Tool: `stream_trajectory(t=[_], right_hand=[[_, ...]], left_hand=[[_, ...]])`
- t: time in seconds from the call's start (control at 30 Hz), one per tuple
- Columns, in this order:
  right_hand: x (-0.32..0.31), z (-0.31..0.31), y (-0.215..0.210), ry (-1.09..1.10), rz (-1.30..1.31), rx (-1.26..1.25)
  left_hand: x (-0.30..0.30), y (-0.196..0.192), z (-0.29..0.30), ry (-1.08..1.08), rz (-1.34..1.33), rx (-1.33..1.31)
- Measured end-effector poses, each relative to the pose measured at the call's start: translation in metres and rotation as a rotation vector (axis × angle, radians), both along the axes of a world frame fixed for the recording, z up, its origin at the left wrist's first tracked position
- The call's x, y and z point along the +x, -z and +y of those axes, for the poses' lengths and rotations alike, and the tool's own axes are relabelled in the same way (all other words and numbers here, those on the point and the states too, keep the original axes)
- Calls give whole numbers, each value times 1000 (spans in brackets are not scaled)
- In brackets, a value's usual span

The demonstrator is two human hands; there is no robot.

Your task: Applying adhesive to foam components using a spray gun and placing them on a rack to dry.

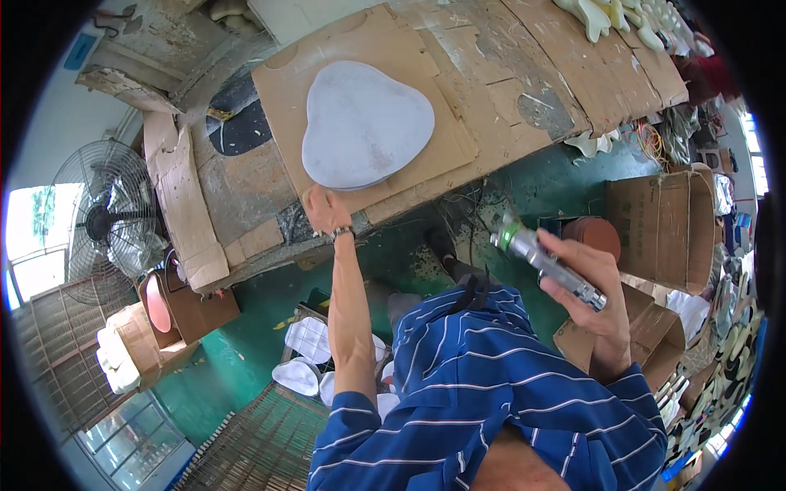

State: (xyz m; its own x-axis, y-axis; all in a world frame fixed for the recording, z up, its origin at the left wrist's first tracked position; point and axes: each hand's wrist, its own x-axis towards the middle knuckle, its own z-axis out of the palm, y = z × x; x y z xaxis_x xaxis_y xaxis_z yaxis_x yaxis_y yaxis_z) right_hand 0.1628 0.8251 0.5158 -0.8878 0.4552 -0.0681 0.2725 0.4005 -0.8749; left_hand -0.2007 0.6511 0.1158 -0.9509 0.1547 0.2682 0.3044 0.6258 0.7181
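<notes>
The white, rounded three-lobed pad [367, 123] lies flat on a cardboard sheet [286, 94] on the bench [241, 176]. At its near edge the left hand [328, 213] sits with fingers bent, though I can't tell whether they grip anything. Well apart, beyond the bench's edge, the right hand [602, 286] has its fingers closed round a silver, green-ended tool [547, 262].

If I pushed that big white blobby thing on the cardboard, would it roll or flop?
The white three-lobed slab probably wouldn't roll: it lies flat and broad. It seems stiff, as its surface shows no creases. A push might also slide the cardboard sheet beneath.
</notes>
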Motion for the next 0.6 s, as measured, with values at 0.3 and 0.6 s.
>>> stream_trajectory(t=[0.3, 0.6], right_hand=[[31, 20, -12, 195, -41, 85], [48, 33, 10, 267, -5, 40]], left_hand=[[-27, -1, 22, -53, -24, -305], [-44, -6, 51, -263, -692, 440]])
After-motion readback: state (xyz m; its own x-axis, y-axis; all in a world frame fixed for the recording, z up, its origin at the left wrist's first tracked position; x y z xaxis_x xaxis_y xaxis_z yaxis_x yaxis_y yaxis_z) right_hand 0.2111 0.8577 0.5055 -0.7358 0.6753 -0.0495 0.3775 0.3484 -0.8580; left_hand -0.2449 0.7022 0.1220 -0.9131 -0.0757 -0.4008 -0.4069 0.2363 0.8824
